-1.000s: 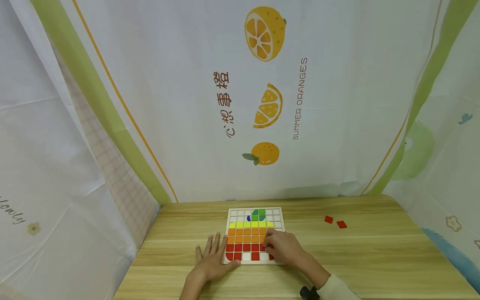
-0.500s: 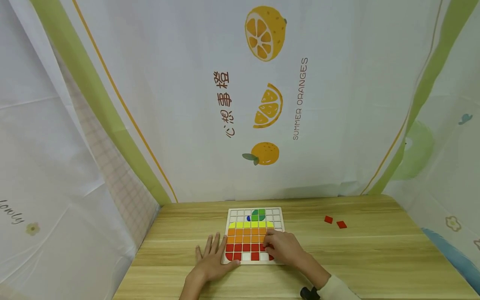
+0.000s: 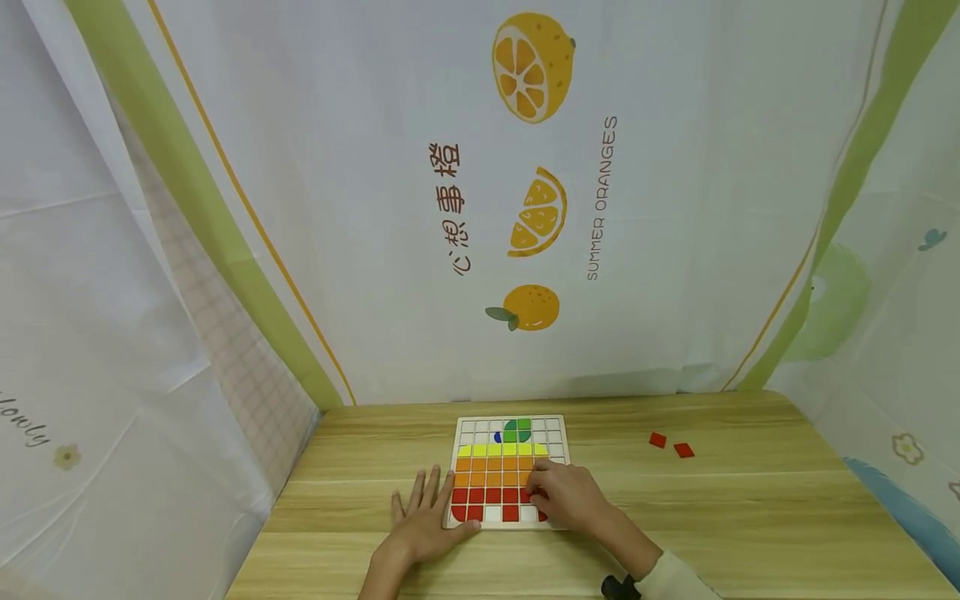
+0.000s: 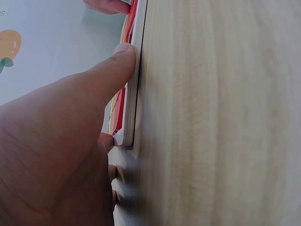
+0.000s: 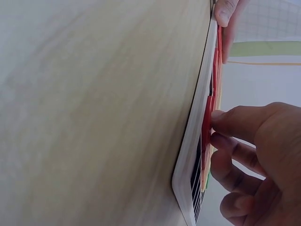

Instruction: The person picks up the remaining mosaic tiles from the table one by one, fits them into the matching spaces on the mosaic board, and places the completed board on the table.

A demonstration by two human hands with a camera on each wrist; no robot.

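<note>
A white gridded puzzle board (image 3: 555, 437) lies flat on the table, with rows of red, orange and yellow tiles and a small green and blue group above them. My left hand (image 3: 423, 521) rests at its left side, fingers spread, the thumb (image 4: 123, 59) pressing the near edge. Over the board's lower right, my right hand (image 3: 566, 496) has thumb and index finger pinching a red tile (image 5: 206, 117) at the board's surface. The right hand covers part of the red and orange rows. Bare white squares show in the bottom red row.
Two loose red tiles (image 3: 671, 443) lie on the wooden table (image 3: 720, 517) to the right of the board. A white curtain (image 3: 375, 208) with orange prints hangs behind the table. A black object (image 3: 619, 587) sits by the right sleeve.
</note>
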